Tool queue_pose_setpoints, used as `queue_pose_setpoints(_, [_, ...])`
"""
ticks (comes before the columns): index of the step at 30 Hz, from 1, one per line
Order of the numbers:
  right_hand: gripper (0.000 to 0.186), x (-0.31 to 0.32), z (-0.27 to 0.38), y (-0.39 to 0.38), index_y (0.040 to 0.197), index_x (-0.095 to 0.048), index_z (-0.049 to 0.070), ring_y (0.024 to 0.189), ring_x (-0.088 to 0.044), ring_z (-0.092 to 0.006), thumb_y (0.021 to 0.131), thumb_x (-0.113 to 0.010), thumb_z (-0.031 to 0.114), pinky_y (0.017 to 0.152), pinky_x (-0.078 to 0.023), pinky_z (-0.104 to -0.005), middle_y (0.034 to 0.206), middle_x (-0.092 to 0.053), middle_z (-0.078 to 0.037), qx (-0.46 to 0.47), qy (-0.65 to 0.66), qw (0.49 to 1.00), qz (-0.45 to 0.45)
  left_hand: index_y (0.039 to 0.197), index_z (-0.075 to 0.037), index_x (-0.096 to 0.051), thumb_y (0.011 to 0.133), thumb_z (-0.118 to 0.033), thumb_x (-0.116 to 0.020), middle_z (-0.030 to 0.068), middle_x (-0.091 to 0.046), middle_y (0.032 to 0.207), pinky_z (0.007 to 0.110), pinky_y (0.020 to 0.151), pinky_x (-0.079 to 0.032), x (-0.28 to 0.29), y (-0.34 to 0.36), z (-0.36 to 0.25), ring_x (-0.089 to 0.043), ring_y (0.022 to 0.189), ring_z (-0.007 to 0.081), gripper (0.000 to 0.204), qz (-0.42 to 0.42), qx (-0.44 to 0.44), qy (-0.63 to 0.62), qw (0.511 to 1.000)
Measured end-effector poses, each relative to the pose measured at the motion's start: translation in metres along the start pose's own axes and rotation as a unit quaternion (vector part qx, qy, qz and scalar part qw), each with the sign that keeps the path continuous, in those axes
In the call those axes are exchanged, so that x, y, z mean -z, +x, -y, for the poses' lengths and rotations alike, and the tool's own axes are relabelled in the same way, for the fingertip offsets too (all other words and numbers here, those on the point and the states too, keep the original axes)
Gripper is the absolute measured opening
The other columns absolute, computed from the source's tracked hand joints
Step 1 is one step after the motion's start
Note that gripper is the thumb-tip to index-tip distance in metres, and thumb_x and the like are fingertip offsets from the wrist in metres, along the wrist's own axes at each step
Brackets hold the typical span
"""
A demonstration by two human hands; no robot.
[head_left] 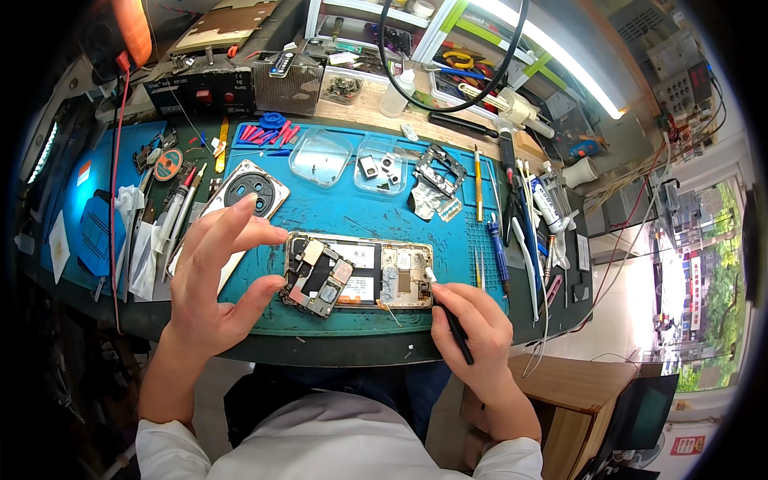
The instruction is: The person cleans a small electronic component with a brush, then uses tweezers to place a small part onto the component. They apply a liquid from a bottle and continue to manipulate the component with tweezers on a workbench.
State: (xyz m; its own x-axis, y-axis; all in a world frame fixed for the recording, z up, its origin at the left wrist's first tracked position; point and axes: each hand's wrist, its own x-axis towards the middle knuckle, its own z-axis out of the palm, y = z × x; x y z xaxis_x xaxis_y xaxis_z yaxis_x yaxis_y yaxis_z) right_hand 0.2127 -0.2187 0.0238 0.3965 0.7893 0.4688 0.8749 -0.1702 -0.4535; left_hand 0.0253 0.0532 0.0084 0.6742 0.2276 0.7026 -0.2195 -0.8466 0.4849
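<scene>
A disassembled phone [364,268] lies on the blue mat [336,216], a loose circuit board [318,284] resting over its left end. My left hand [220,296] is open, thumb and fingers spread around that end; I cannot tell whether they touch it. My right hand [480,336] grips a black pen-like tool [454,326] at the phone's right end, near a small white piece [429,274]. Behind my left hand lies a pale panel with a round black camera section [238,188]. Clear lidded boxes [376,180] and a metal bracket [440,168] sit farther back.
Pens, tweezers and screwdrivers [504,256] line the right side, more tools [176,200] the left. A black cable [452,108] loops over the back, before shelves [368,36]. A wooden cabinet [576,376] stands at lower right.
</scene>
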Motion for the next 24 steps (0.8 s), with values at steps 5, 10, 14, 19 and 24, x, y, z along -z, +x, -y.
queue_pose_setpoints(5, [0.035, 0.002, 0.006, 0.002, 0.115, -0.073, -0.001, 0.086, -0.071, -0.0282, 0.080, -0.078, -0.006, 0.074, -0.058, -0.0355, 0.106, -0.072, -0.014, 0.039, -0.064, 0.997, 0.029, 0.152, 0.005, -0.045, 0.095, -0.020, -0.078, 0.0148, -0.077, 0.108, 0.045, 0.100, -0.049, 0.000, 0.001, 0.000, -0.068, 0.105, 0.0285, 0.070, -0.001, 0.002, -0.003, 1.000])
queue_pose_setpoints(10, [0.034, 0.010, 0.008, 0.007, 0.113, -0.073, -0.001, 0.087, -0.071, -0.0285, 0.080, -0.077, -0.005, 0.074, -0.058, -0.0354, 0.104, -0.072, -0.014, 0.028, -0.053, 0.997, 0.043, 0.152, 0.005, -0.045, 0.095, -0.019, -0.077, 0.0146, -0.077, 0.108, 0.045, 0.101, -0.048, 0.001, 0.000, -0.001, -0.068, 0.105, 0.0284, 0.070, -0.003, 0.003, 0.000, 1.000])
queue_pose_setpoints(14, [0.031, 0.016, 0.003, 0.005, 0.111, -0.074, -0.002, 0.088, -0.072, -0.0290, 0.080, -0.075, -0.005, 0.075, -0.058, -0.0356, 0.104, -0.073, -0.015, -0.007, -0.007, 1.000, 0.010, 0.152, 0.005, -0.045, 0.095, -0.019, -0.077, 0.0144, -0.077, 0.108, 0.046, 0.101, -0.048, 0.001, -0.001, -0.001, -0.068, 0.104, 0.0286, 0.070, -0.003, 0.007, 0.001, 1.000])
queue_pose_setpoints(19, [0.032, 0.011, 0.002, 0.006, 0.110, -0.074, -0.002, 0.086, -0.072, -0.0293, 0.078, -0.073, -0.007, 0.075, -0.058, -0.0358, 0.101, -0.074, -0.016, 0.003, 0.000, 1.000, 0.024, 0.152, 0.004, -0.046, 0.094, -0.017, -0.078, 0.0139, -0.076, 0.109, 0.046, 0.101, -0.047, 0.002, 0.001, -0.001, -0.068, 0.105, 0.0291, 0.070, 0.005, 0.010, -0.002, 1.000])
queue_pose_setpoints(24, [0.034, 0.009, 0.001, 0.002, 0.110, -0.074, -0.001, 0.084, -0.072, -0.0289, 0.077, -0.071, -0.008, 0.073, -0.058, -0.0350, 0.101, -0.074, -0.015, 0.006, 0.007, 1.000, -0.026, 0.152, 0.005, -0.044, 0.091, -0.021, -0.082, 0.0160, -0.073, 0.119, 0.045, 0.105, -0.047, 0.004, 0.003, -0.006, -0.066, 0.112, 0.0284, 0.076, 0.080, 0.041, -0.011, 0.996])
